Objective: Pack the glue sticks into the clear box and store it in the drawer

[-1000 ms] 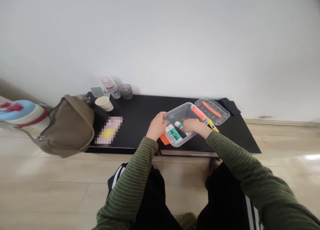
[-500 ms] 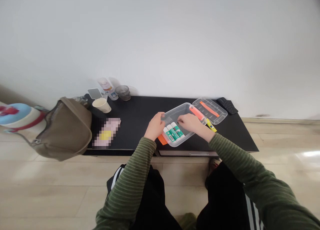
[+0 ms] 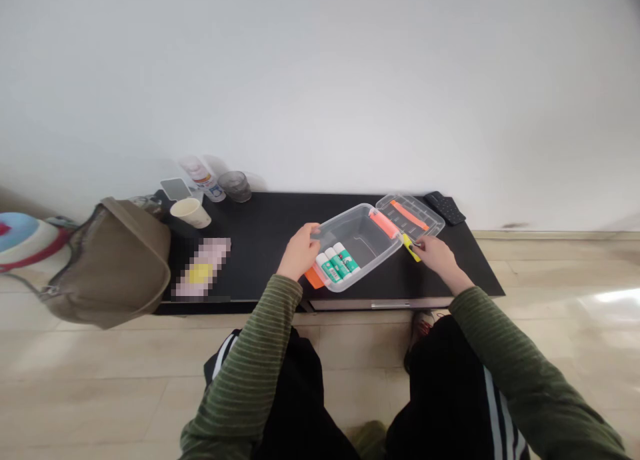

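Observation:
A clear plastic box (image 3: 357,273) stands on the black table, with three green-and-white glue sticks (image 3: 339,263) lying side by side at its near left end. My left hand (image 3: 300,252) grips the box's left rim, above an orange latch (image 3: 315,277). To the right of the box, my right hand (image 3: 435,255) has its fingers closed on the end of a yellow highlighter (image 3: 411,248), close to the box wall. The box's clear lid (image 3: 430,221) lies folded back behind that hand, carrying an orange strip.
A black keypad-like object (image 3: 445,208) lies at the back right. On the left are a paper cup (image 3: 191,213), a dark glass (image 3: 235,187), a spray can (image 3: 204,180), a blurred-out pink item (image 3: 203,270) and a brown bag (image 3: 115,260). A wall (image 3: 350,100) rises behind the table.
My right hand has left the inside of the box and moved right to the yellow highlighter, taking hold of it. My left hand stays at the rim. The view has shifted slightly.

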{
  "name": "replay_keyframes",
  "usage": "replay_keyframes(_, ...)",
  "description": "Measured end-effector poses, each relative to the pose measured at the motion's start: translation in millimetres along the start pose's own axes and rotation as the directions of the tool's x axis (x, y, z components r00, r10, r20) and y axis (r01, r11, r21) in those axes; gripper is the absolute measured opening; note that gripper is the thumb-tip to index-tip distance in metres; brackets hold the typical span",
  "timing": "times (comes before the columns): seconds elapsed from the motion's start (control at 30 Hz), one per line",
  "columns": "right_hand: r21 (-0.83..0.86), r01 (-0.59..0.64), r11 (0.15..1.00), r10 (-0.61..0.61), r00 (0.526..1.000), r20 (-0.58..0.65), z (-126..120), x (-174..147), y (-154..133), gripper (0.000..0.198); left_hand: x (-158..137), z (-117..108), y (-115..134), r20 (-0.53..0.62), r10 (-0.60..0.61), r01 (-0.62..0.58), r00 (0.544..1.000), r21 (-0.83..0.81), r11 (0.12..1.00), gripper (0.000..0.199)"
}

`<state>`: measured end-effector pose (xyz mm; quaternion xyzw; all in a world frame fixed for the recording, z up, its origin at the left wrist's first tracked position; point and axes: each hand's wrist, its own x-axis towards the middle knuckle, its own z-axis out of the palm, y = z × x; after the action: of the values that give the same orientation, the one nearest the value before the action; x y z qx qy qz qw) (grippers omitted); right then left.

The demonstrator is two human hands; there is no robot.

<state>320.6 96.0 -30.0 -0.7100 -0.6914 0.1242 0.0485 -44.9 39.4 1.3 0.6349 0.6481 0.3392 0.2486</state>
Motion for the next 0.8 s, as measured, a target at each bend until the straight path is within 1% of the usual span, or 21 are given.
replay_keyframes(0.03, -0.015, -0.007, 1.000, 0.008, 1.000, 0.021, 3.0, 1.5, 3.3, 0.025, 0.1, 0.0, 0.1, 0.001, -0.007, 0.007, 1.000, -0.002, 1.000, 0.043)
replay_keyframes(0.2, -0.025, -0.036, 0.999, 0.037, 0.999, 0.039, 5.4, 6.1, 8.4, 0.029, 1.4, 1.3, -1.6, 0.017, -0.014, 0.015, 1.000, -0.028, 1.000, 0.042)
replay_keyframes(0.37, -0.036, -0.026, 0.999, 0.029, 0.995, 0.096, 6.5, 6.7, 4.3, 0.025, 3.2, 2.4, -1.3, 0.023, 0.005, -0.004, 1.000, -0.026, 1.000, 0.043)
replay_keyframes(0.47, -0.047, -0.021, 0.999, 0.027, 0.991, 0.131, 10.5, 7.7, -0.2, 0.027, 3.7, 2.6, -1.2, 0.029, 0.013, -0.013, 0.999, -0.023, 1.000, 0.045)
replay_keyframes(0.53, -0.042, -0.030, 0.999, 0.035, 0.990, 0.136, 12.5, 9.0, -2.1, 0.027, 3.8, 2.8, -1.8, 0.032, 0.015, -0.014, 0.999, -0.030, 0.999, 0.046)
replay_keyframes(0.6, 0.001, -0.045, 0.999, 0.044, 0.992, 0.122, 11.1, 10.2, -2.3, 0.024, 3.7, 3.1, -2.4, 0.034, 0.017, -0.016, 0.999, -0.042, 0.999, 0.047)
replay_keyframes(0.67, 0.102, -0.070, 0.992, 0.065, 0.997, 0.049, 4.4, 10.6, -1.9, 0.022, 3.7, 3.4, -2.4, 0.033, 0.021, -0.019, 0.999, -0.052, 0.998, 0.047)
replay_keyframes(0.7, 0.174, -0.079, 0.982, 0.084, 0.996, -0.025, -1.1, 10.1, -2.5, 0.023, 3.9, 3.5, -2.2, 0.033, 0.022, -0.020, 0.999, -0.056, 0.998, 0.047)
replay_keyframes(0.73, 0.256, -0.072, 0.964, 0.106, 0.987, -0.118, -7.6, 9.0, -4.4, 0.025, 4.2, 3.7, -1.9, 0.034, 0.024, -0.022, 0.999, -0.059, 0.998, 0.047)
replay_keyframes(0.8, 0.415, 0.010, 0.910, 0.131, 0.941, -0.311, -21.8, 4.4, -13.6, 0.034, 5.4, 4.3, -1.7, 0.041, 0.030, -0.027, 0.999, -0.066, 0.997, 0.047)
